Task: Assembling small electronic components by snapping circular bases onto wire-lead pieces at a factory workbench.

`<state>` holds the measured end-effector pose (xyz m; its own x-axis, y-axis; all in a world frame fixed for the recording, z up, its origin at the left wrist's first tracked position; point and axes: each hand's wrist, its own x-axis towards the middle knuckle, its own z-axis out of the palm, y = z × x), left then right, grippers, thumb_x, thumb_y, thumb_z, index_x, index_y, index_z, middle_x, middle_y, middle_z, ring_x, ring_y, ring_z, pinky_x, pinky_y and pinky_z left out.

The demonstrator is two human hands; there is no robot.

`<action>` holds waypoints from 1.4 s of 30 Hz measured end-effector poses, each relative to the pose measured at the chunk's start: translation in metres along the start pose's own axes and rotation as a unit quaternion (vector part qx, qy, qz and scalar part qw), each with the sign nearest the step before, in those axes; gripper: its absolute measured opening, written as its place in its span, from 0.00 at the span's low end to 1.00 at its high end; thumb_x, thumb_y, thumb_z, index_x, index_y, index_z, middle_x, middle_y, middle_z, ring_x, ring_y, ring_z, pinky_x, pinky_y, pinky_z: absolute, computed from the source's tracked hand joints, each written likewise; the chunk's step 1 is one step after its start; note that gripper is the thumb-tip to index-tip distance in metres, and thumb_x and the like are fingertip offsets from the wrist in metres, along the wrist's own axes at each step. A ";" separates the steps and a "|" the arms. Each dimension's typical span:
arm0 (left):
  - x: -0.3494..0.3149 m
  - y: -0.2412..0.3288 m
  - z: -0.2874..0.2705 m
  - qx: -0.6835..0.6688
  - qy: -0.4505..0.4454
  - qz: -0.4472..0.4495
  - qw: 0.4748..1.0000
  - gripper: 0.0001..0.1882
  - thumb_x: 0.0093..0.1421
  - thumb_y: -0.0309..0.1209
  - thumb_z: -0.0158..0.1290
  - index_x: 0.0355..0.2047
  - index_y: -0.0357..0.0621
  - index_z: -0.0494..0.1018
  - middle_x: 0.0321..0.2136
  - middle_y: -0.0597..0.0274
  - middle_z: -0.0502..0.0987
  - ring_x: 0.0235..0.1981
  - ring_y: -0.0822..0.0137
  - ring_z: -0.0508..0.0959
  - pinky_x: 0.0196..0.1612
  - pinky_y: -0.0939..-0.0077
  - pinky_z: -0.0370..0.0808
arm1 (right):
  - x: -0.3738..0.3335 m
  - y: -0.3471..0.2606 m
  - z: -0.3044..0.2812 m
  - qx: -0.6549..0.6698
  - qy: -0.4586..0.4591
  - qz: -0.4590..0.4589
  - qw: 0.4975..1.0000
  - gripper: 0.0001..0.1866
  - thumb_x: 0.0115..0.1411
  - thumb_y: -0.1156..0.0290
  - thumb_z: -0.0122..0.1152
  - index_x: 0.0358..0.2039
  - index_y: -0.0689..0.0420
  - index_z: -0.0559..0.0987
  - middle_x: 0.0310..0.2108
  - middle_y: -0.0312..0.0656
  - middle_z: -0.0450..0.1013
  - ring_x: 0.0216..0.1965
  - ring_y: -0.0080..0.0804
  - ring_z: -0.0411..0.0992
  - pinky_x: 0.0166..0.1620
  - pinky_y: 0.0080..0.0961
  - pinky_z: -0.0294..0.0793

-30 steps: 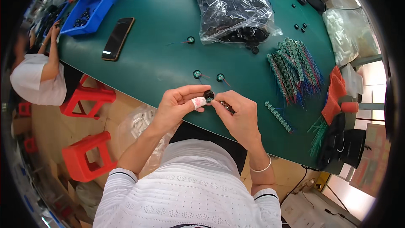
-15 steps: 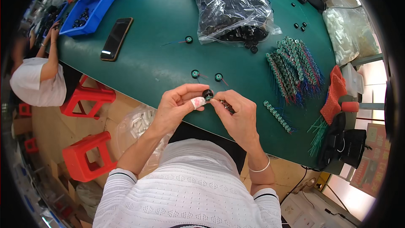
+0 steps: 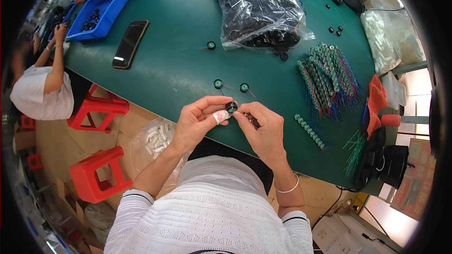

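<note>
My left hand [image 3: 194, 121], its thumb wrapped in a stained white bandage [image 3: 220, 116], pinches a small round black housing [image 3: 231, 106] over the table's near edge. My right hand [image 3: 264, 129] is closed, thumb and fingertips meeting at the housing's lower side. A dark, shiny object [image 3: 253, 120] shows under its curled fingers; its kind is hidden. Just beyond my hands lie two black housings with green circuit boards and thin wires, the left one [image 3: 218, 84] and the right one [image 3: 244, 87]. A third such housing [image 3: 211, 45] lies farther off.
A clear bag of black parts [image 3: 261, 9] stands at the back of the green table [image 3: 165, 66]. Stacked wired circuit boards [image 3: 329, 77] and a single board strip [image 3: 310, 131] lie right. Left are a phone [image 3: 130, 44], a blue bin [image 3: 104, 19], red stools [image 3: 100, 174] and another person [image 3: 44, 89].
Both hands stay together at the black housing. My right hand and wrist have shifted very slightly left; the housing remains in my left fingers.
</note>
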<state>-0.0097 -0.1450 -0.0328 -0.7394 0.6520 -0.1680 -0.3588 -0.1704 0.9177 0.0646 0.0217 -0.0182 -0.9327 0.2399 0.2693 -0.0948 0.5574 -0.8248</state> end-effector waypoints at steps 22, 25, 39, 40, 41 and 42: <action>-0.010 0.000 -0.005 0.168 0.001 0.111 0.980 0.20 0.60 0.32 0.58 0.52 0.39 0.74 0.42 0.54 0.80 0.43 0.67 0.80 0.46 0.72 0.76 | 0.009 -0.017 -0.002 0.085 -0.086 0.154 0.981 0.04 0.53 0.80 0.61 0.25 0.63 0.75 0.18 0.25 0.63 0.20 0.10 0.55 0.23 0.13 0.51; -0.006 -0.003 -0.007 0.128 -0.005 0.097 0.987 0.19 0.60 0.32 0.57 0.50 0.37 0.74 0.41 0.55 0.80 0.42 0.68 0.79 0.46 0.73 0.76 | 0.010 -0.013 0.002 0.090 -0.079 0.133 0.984 0.02 0.53 0.81 0.61 0.26 0.63 0.76 0.18 0.25 0.63 0.20 0.10 0.54 0.23 0.13 0.50; 0.012 0.006 -0.062 0.275 0.135 0.146 0.941 0.09 0.59 0.23 0.52 0.40 0.36 0.74 0.34 0.57 0.77 0.34 0.68 0.78 0.40 0.76 0.74 | 0.008 0.011 -0.059 0.151 -0.013 0.153 0.977 0.13 0.64 0.69 0.44 0.40 0.60 0.75 0.20 0.28 0.57 0.20 0.14 0.52 0.24 0.16 0.48; 0.015 0.006 -0.060 0.285 0.117 0.148 0.940 0.09 0.59 0.23 0.52 0.40 0.36 0.74 0.34 0.58 0.77 0.33 0.68 0.77 0.39 0.76 0.74 | 0.008 0.016 -0.063 0.162 -0.035 0.160 0.973 0.13 0.64 0.69 0.43 0.42 0.61 0.74 0.21 0.29 0.57 0.21 0.15 0.52 0.25 0.16 0.49; 0.017 0.008 -0.058 0.297 0.103 0.152 0.937 0.09 0.59 0.23 0.52 0.40 0.36 0.74 0.33 0.58 0.77 0.31 0.68 0.77 0.38 0.76 0.73 | 0.008 0.021 -0.066 0.176 -0.060 0.164 0.969 0.14 0.65 0.69 0.42 0.45 0.62 0.73 0.22 0.29 0.56 0.23 0.15 0.52 0.26 0.17 0.51; 0.019 0.009 -0.057 0.317 0.097 0.140 0.933 0.08 0.59 0.23 0.52 0.39 0.36 0.74 0.32 0.58 0.76 0.30 0.69 0.76 0.36 0.76 0.72 | 0.008 0.024 -0.066 0.189 -0.066 0.171 0.965 0.15 0.64 0.73 0.43 0.47 0.62 0.73 0.22 0.30 0.57 0.23 0.16 0.53 0.26 0.16 0.52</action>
<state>-0.0589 -0.1762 -0.0485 -0.8650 0.4909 0.1037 0.2269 0.1982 0.9535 0.0773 0.0898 -0.0033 -0.9658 0.2406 -0.0966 0.1300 0.1271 -0.9833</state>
